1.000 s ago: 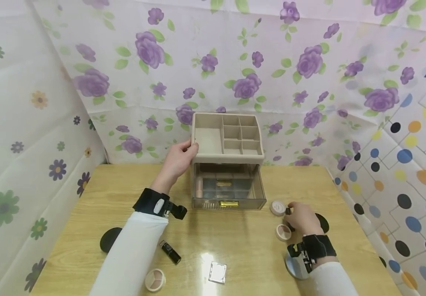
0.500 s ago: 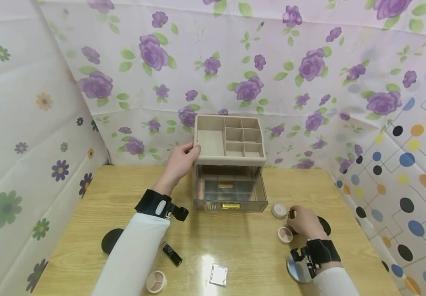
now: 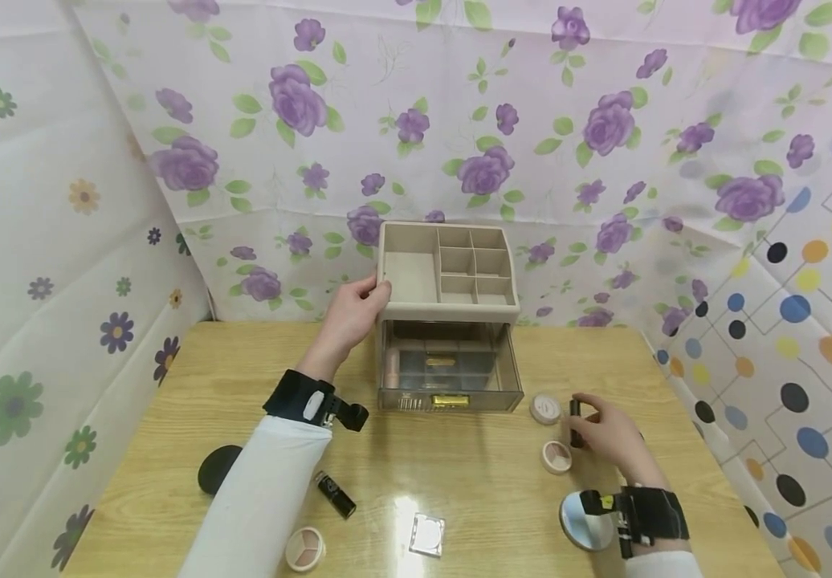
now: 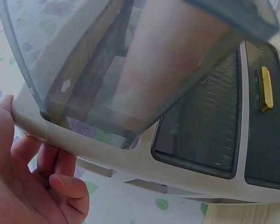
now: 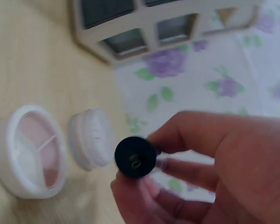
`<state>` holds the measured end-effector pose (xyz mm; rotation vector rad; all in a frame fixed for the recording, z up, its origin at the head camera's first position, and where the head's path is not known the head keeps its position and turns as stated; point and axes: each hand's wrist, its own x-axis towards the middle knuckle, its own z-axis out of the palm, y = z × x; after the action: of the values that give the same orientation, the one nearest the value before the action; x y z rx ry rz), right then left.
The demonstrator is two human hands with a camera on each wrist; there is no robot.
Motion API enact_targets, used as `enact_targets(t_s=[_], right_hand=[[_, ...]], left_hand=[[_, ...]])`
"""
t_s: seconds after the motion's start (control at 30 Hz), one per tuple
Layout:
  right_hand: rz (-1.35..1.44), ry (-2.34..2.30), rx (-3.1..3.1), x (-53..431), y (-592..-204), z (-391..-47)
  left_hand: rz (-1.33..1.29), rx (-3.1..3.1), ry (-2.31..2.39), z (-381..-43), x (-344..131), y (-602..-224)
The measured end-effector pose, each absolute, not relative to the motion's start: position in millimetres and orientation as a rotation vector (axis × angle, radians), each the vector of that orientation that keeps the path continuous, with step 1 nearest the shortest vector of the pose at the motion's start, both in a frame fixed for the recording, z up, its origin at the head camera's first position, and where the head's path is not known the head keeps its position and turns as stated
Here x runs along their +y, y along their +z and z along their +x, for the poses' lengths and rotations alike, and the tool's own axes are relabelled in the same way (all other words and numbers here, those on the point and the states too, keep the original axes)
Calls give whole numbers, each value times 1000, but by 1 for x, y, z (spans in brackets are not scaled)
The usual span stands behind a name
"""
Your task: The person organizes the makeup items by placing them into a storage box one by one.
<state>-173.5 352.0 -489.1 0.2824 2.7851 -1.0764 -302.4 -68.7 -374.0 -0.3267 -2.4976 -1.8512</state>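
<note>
My left hand (image 3: 353, 315) grips the left upper edge of a cream cosmetics organizer (image 3: 448, 311), thumb on the rim. In the left wrist view, the fingers (image 4: 60, 163) curl at the organizer's side. Its clear smoky drawer (image 3: 452, 399) is pulled out, with a pinkish tube (image 3: 392, 369) inside at the left. At the right of the table, my right hand (image 3: 613, 433) pinches a black lipstick tube (image 3: 576, 423) between thumb and fingers. The right wrist view shows the tube's round black end (image 5: 135, 157).
Near the right hand lie a round pale pot (image 3: 545, 409), a three-colour concealer pot (image 3: 556, 457) and a round mirror (image 3: 586, 520). Toward the front left are a black round case (image 3: 218, 470), another black tube (image 3: 335, 494), a second three-colour pot (image 3: 304, 549) and a square compact (image 3: 427, 535).
My right hand has shifted slightly right and turned, bringing the black lipstick tube more into sight and uncovering more of the mirror. The left hand keeps its grip on the organizer.
</note>
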Motion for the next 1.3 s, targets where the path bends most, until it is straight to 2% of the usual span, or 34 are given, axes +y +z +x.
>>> enact_targets(t_s=[0.3,0.8,1.3], right_hand=[[173,-1501,2631,349,-476,-161],[149,-1656,2647,358,-463,-145],[39,-1608,2650,333,-439,-159]], left_hand=[[-321,-2505,-1850,-302,-70,-372],[-326,-2481,-1853,-303,-67,-373],[-320,-2493,-1856,-303,-70,-375]])
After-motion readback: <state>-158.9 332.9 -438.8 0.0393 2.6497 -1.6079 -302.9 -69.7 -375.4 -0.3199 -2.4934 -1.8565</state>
